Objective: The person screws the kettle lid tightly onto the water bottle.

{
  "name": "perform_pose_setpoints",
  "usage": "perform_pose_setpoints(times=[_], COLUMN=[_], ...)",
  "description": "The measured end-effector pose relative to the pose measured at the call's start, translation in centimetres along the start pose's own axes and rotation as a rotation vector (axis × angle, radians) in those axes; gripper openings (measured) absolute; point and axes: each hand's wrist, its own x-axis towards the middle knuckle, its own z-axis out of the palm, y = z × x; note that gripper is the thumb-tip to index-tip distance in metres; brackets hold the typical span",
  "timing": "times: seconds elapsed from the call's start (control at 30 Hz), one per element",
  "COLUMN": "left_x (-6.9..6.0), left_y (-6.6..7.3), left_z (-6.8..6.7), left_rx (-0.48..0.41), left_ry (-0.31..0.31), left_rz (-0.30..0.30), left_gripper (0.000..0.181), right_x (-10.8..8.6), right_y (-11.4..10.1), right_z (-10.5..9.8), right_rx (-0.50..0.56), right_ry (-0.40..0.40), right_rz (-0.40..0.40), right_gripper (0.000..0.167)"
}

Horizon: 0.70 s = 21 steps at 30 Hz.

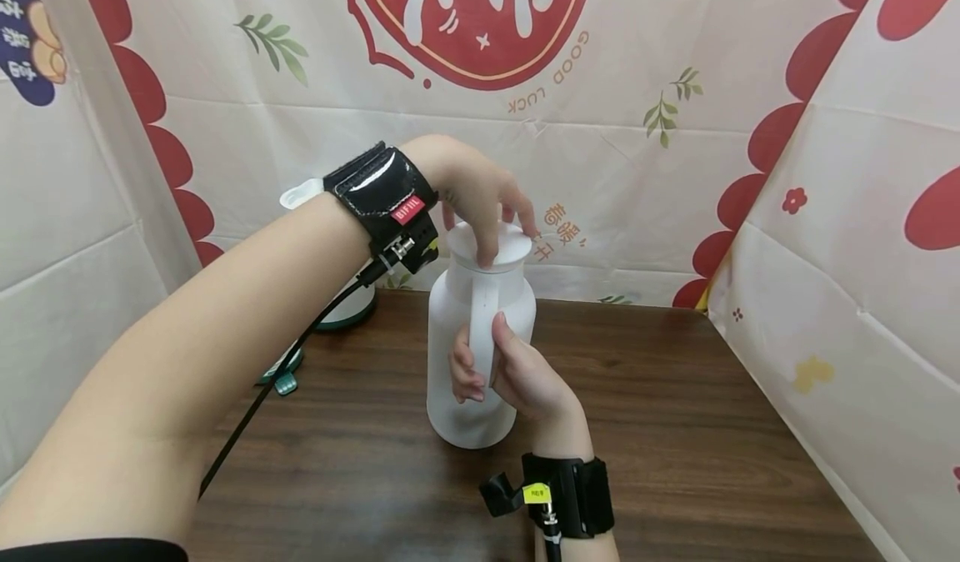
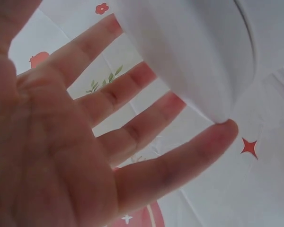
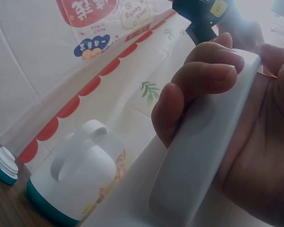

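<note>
A tall white thermos jug (image 1: 450, 362) stands upright on the table, its handle towards me. Over its top, my left hand (image 1: 480, 195) spans the round white lid (image 1: 515, 247), with the thumb side near the handle. Seen from the left wrist, spread fingertips (image 2: 173, 101) meet the lid's rim (image 2: 180, 56); the thumb's tip is out of that view. My right hand (image 1: 536, 383) grips the jug's handle (image 1: 483, 320), the fingers wrapped round it and the thumb along its side. The right wrist view shows these fingers (image 3: 203, 78) curled over the handle (image 3: 199, 137).
Behind my left forearm stands a second white jug with a green base (image 1: 352, 305), clearer in the right wrist view. A green and white lid (image 3: 4, 161) lies near it. The brown table (image 1: 675, 445) is bounded by printed cloth (image 1: 600, 128) at the back and sides.
</note>
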Motion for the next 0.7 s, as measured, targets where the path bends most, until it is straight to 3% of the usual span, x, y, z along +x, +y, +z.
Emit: perform_pose_setpoints(times=[0.23, 0.37, 0.7], left_x=[0.0, -0.2, -0.6], left_y=[0.1, 0.1, 1.6], left_z=[0.3, 0.2, 0.5], left_rx=[0.083, 0.076, 0.109], left_ry=[0.033, 0.036, 0.179], left_rz=[0.007, 0.013, -0.21], left_gripper=[0.063, 0.071, 0.069], right_x=[-0.1, -0.1, 0.0], right_y=[0.0, 0.0, -0.1], right_z=[-0.1, 0.0, 0.0], right_rx=[-0.004, -0.006, -0.014], right_ry=[-0.002, 0.0, 0.006], right_rz=[0.005, 0.004, 0.004], right_gripper=[0.056, 0.056, 0.056])
